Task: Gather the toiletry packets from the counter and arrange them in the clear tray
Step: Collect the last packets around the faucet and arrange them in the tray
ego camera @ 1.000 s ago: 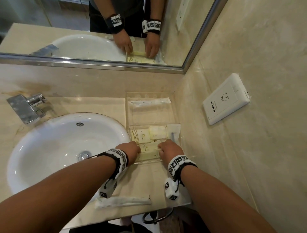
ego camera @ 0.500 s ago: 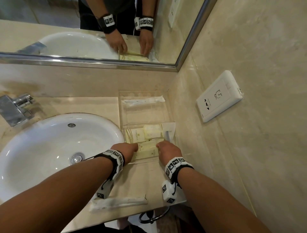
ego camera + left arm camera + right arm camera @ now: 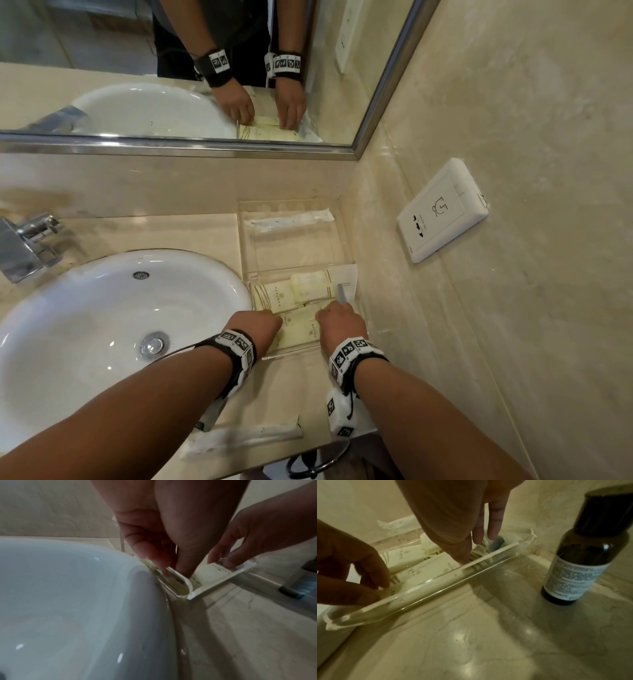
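Carefully, I pinch both ends of the front packet (image 3: 301, 329) with left hand (image 3: 258, 327) and right hand (image 3: 340, 323), seating it flat at the clear tray's (image 3: 291, 353) six-o'clock wall.

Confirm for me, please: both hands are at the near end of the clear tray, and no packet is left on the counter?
Not quite. Both hands, left and right, are at the near end of the tray, but one long white packet lies on the counter near its front edge, by the left forearm. The head view shows it.
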`<state>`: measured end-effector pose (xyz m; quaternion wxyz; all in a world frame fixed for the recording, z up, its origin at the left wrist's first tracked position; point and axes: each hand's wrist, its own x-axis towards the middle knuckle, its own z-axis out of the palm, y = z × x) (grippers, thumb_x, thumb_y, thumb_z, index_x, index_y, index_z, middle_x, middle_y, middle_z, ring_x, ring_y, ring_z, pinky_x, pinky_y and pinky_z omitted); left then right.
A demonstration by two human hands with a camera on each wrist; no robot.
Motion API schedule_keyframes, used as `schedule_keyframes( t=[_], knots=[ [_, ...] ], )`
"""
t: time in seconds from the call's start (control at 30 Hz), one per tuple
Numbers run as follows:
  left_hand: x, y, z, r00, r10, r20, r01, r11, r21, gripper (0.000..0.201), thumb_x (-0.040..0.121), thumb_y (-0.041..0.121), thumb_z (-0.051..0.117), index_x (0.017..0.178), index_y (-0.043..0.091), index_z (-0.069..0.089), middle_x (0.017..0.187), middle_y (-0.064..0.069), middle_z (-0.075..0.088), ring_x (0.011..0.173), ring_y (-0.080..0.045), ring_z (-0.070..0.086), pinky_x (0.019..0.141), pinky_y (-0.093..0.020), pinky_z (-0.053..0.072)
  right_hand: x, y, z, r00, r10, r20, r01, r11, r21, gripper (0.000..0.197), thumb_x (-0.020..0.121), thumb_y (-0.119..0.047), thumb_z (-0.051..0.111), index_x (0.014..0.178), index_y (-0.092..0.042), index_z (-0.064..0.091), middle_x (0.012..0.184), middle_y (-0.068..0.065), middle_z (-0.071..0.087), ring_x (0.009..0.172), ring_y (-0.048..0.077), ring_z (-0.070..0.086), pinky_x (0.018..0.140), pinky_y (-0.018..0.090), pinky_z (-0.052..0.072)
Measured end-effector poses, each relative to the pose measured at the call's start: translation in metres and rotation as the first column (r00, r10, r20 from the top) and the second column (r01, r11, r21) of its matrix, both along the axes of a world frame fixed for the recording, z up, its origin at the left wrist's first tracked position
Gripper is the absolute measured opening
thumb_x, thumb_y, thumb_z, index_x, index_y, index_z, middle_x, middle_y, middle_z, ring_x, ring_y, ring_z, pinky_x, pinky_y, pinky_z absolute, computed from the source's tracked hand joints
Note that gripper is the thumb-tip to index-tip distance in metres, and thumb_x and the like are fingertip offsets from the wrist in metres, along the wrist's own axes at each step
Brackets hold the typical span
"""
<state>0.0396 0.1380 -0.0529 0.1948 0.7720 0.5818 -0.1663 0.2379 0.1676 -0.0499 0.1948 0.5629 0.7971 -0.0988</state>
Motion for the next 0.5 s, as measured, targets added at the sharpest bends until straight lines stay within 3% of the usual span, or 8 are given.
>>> schedule_keyframes(
  t=[0.07,0.13,0.23,0.5],
  knots=[
    [0.000,-0.001,0.000,1.000,-0.021,0.012,0.021,0.997,0.068,0.025,0.083,0.006,0.057,0.105,0.016,0.056,0.105,-0.006,0.052,0.090,-0.028,0.056,0.059,-0.034,0.041,-0.001,0.000,0.000,0.999,0.014,-0.041,-0.013,0.999,0.035,0.041,0.086,-0.003,0.053,0.123,-0.017,0.061,0.126,0.009,0.054,0.114,0.030,0.052,0.083,0.040,0.050],
    [-0.001,-0.001,-0.001,0.997,-0.069,0.020,0.067,0.991,0.114,0.026,0.080,0.004,0.058,0.103,0.014,0.059,0.106,-0.006,0.052,0.093,-0.028,0.052,0.058,-0.034,0.041,-0.001,0.000,-0.001,0.996,0.040,-0.085,-0.037,0.999,0.039,0.042,0.087,-0.004,0.054,0.125,-0.019,0.061,0.130,0.007,0.053,0.117,0.029,0.051,0.082,0.040,0.051],
    [0.002,-0.002,-0.004,0.990,-0.136,0.032,0.131,0.983,0.125,0.026,0.083,0.009,0.055,0.106,0.016,0.063,0.114,-0.003,0.057,0.101,-0.026,0.050,0.065,-0.035,0.051,-0.001,-0.002,-0.005,0.993,0.053,-0.105,-0.055,0.998,-0.018,0.044,0.088,-0.006,0.054,0.128,-0.022,0.059,0.137,0.006,0.050,0.124,0.028,0.050,0.085,0.041,0.053],
    [0.009,-0.014,-0.009,0.990,-0.129,0.050,0.129,0.992,0.014,0.029,0.087,0.015,0.047,0.115,0.015,0.057,0.132,-0.004,0.047,0.108,-0.026,0.049,0.078,-0.039,0.052,0.002,-0.009,-0.010,0.992,0.044,-0.121,-0.049,0.998,-0.032,0.052,0.089,-0.004,0.053,0.138,-0.020,0.052,0.150,0.010,0.042,0.130,0.026,0.049,0.094,0.039,0.049]
  ],
)
